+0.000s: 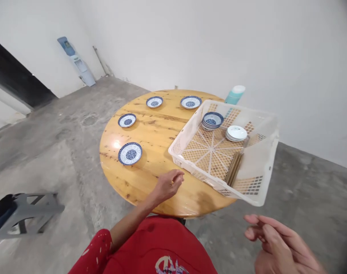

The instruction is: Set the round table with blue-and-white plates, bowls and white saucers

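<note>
My left hand (170, 185) hovers over the near part of the round wooden table (150, 137), its fingers curled in and nothing seen in them. It is just short of the near wall of a white plastic basket (196, 172). My right hand (284, 243) is off the table at the lower right, fingers loosely stretched and holding nothing. Inside the basket stand a stack of blue-and-white bowls (212, 121), a stack of small white dishes (236, 134) and a bundle of chopsticks (234, 169). Blue-patterned plates lie around the table: one near left (130, 153), others farther back (127, 120), (154, 102), (191, 102).
The basket overhangs the table's right edge. Behind it stands a bluish-green container with a white top (235, 94). A grey plastic stool (36, 213) with dark cloth on it is at the left. A water dispenser (80, 64) stands by the back wall.
</note>
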Tool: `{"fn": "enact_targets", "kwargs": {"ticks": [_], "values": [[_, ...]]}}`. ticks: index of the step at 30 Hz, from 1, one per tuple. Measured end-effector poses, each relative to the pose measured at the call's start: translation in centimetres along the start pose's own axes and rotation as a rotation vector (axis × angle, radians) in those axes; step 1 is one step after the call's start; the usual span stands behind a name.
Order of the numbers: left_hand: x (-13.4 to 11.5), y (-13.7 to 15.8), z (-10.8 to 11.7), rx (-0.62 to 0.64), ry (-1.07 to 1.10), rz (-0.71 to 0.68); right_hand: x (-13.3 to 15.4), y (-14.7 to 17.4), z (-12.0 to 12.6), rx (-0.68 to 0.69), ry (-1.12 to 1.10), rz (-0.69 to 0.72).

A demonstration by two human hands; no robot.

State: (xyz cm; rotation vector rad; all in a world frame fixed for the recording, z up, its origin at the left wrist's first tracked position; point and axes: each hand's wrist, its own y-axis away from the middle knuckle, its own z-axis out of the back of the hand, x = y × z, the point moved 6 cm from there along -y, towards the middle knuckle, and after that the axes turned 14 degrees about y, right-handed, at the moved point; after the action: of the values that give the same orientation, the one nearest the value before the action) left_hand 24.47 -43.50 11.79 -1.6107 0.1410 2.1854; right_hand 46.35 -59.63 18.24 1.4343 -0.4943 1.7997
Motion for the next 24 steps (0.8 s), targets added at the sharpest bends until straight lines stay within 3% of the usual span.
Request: {"fn": "enact_targets", "kwargs": {"ticks": [7,12,18,24], "values": [[-1.2,-5.2,2.1,0.014,0.033,-0.089,0.6,-0.1,0.8,-0.1,0.187,0.149],[-1.7,-8.5,2.4,0.085,0.038,-0.014,2.0,-2.6,1.2,-0.039,0.352,0.211],[-2.2,-13.1,2.7,0.125,-0.042,0.107,6.2,-9.6,-1.2,0.028,0.555,0.212],[-2.2,-18.7,0.6,0.217,-0.184,0.192,6.1,-20.1,-8.0,0.302,0.45,0.157]]}}
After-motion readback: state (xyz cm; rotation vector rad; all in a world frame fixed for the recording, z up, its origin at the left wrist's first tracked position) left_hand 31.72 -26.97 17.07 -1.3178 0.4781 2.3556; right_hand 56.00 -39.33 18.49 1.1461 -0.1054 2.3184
